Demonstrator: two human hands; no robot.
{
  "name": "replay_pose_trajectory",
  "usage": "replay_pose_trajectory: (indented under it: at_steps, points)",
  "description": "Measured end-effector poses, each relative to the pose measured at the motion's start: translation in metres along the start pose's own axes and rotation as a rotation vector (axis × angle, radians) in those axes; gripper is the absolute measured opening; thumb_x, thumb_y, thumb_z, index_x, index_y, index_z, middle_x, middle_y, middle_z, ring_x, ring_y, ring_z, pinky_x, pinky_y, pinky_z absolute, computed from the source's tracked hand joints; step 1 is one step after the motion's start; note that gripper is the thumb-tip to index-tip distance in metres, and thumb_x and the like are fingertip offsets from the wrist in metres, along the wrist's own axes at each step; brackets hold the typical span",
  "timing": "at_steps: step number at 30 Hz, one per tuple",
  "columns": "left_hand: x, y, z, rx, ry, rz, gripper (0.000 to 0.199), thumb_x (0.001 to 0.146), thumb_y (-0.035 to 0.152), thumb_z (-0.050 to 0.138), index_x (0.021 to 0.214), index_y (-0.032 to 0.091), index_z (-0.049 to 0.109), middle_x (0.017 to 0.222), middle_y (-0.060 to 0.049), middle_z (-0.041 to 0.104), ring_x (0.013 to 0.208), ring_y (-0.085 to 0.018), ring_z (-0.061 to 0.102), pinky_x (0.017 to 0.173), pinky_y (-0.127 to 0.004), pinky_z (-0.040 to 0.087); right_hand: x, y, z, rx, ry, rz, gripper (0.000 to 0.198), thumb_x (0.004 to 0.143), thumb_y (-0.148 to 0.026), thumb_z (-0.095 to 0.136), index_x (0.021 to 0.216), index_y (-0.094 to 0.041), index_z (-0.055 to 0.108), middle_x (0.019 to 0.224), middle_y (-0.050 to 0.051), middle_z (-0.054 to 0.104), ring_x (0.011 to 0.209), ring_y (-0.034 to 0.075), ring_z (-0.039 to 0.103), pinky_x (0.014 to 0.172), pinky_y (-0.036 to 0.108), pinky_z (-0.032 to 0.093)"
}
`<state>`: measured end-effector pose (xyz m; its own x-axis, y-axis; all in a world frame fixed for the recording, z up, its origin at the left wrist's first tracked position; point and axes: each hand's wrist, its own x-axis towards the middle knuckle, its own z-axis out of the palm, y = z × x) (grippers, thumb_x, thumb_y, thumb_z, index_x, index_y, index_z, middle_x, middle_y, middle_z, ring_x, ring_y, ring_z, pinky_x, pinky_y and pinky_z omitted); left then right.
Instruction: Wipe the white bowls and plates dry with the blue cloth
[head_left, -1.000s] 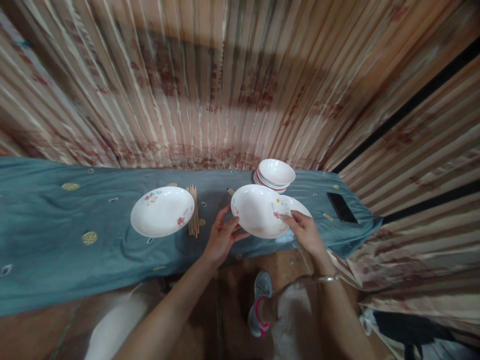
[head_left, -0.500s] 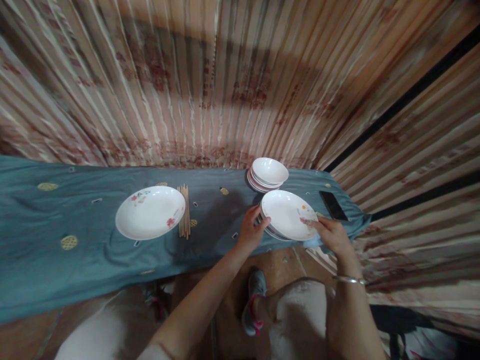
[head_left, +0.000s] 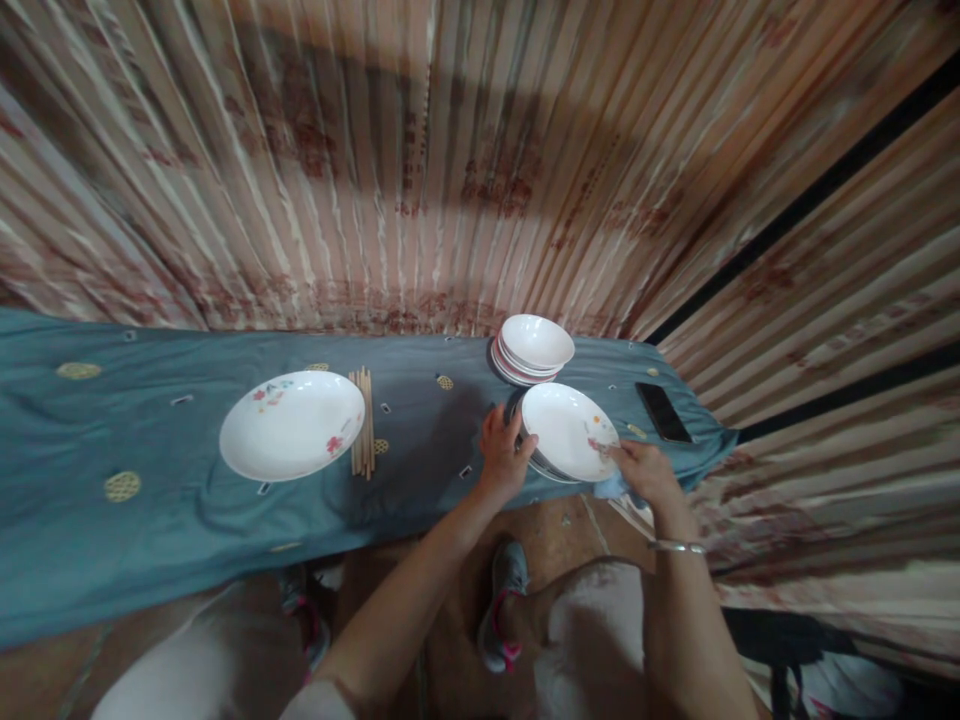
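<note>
A white oval plate [head_left: 566, 430] with a floral print is between my hands, on top of other plates whose edges show under its left and lower sides. My right hand [head_left: 649, 472] pinches its right rim, thumb and finger closed. At the left rim, my left hand [head_left: 504, 455] has its thumb over the edge, with the other fingers curved alongside the stack. A bit of pale blue material [head_left: 611, 487] shows below the right hand; what it is I cannot tell. Just behind the plate stands a stack of white bowls [head_left: 537, 341].
On the blue tablecloth [head_left: 172, 520] another floral oval plate [head_left: 289, 428] lies to the left, with several wooden chopsticks [head_left: 363, 425] beside it. A black phone [head_left: 663, 411] lies at the right end. Pleated curtains [head_left: 360, 190] hang behind and to the right.
The plate's right side has shifted slightly left with my right hand, and the plate looks more tilted. My left fingers have spread a little away from the stack's edge.
</note>
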<state>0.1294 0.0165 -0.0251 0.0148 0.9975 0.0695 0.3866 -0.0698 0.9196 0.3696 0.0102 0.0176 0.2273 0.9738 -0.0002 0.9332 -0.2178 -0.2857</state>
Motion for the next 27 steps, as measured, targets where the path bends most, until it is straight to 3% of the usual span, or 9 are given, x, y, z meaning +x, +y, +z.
replay_pose_trajectory:
  at_steps: [12, 17, 21, 25, 27]
  points:
    - [0.001, -0.008, 0.006, 0.083, 0.005, -0.014, 0.049, 0.089, 0.033, 0.054, 0.137, 0.02, 0.054, 0.159, -0.015, 0.03, 0.146, -0.033, 0.026, 0.115, -0.052, 0.021, 0.003, -0.004, 0.006, -0.196, -0.007, -0.026, 0.028, 0.09, -0.035, 0.053, 0.088, -0.021, 0.076, 0.074, 0.008, 0.074, 0.072, 0.023, 0.07, 0.056, 0.025, 0.038]
    - [-0.001, -0.007, 0.008, 0.121, -0.014, -0.008, 0.051, 0.091, 0.031, 0.05, 0.14, 0.016, 0.049, 0.16, -0.019, 0.026, 0.146, -0.031, 0.025, 0.116, -0.051, 0.021, -0.002, -0.011, -0.001, -0.272, -0.035, 0.009, 0.035, 0.092, -0.041, 0.05, 0.094, -0.017, 0.076, 0.082, 0.015, 0.075, 0.075, 0.027, 0.071, 0.058, 0.029, 0.042]
    - [-0.001, -0.006, 0.011, 0.083, -0.005, 0.004, 0.055, 0.091, 0.03, 0.049, 0.143, 0.015, 0.043, 0.16, -0.02, 0.025, 0.147, -0.032, 0.025, 0.116, -0.053, 0.021, -0.015, -0.024, -0.016, -0.299, 0.101, 0.029, 0.04, 0.093, -0.039, 0.047, 0.106, -0.012, 0.073, 0.089, 0.021, 0.075, 0.078, 0.03, 0.072, 0.063, 0.032, 0.045]
    - [-0.006, -0.007, 0.005, -0.039, 0.029, -0.013, 0.068, 0.089, 0.036, 0.051, 0.149, 0.015, 0.031, 0.159, -0.021, 0.026, 0.148, -0.032, 0.023, 0.118, -0.052, 0.018, -0.036, -0.059, -0.035, -0.091, 0.25, -0.101, 0.037, 0.092, -0.039, 0.048, 0.106, -0.017, 0.074, 0.089, 0.016, 0.076, 0.08, 0.027, 0.071, 0.067, 0.031, 0.047]
    - [-0.012, -0.01, -0.007, -0.095, 0.057, -0.018, 0.069, 0.089, 0.041, 0.051, 0.15, 0.016, 0.031, 0.159, -0.019, 0.028, 0.148, -0.031, 0.022, 0.119, -0.049, 0.015, -0.047, -0.084, -0.039, 0.14, 0.203, -0.241, 0.037, 0.091, -0.043, 0.048, 0.103, -0.02, 0.075, 0.084, 0.01, 0.076, 0.078, 0.024, 0.07, 0.069, 0.029, 0.048]
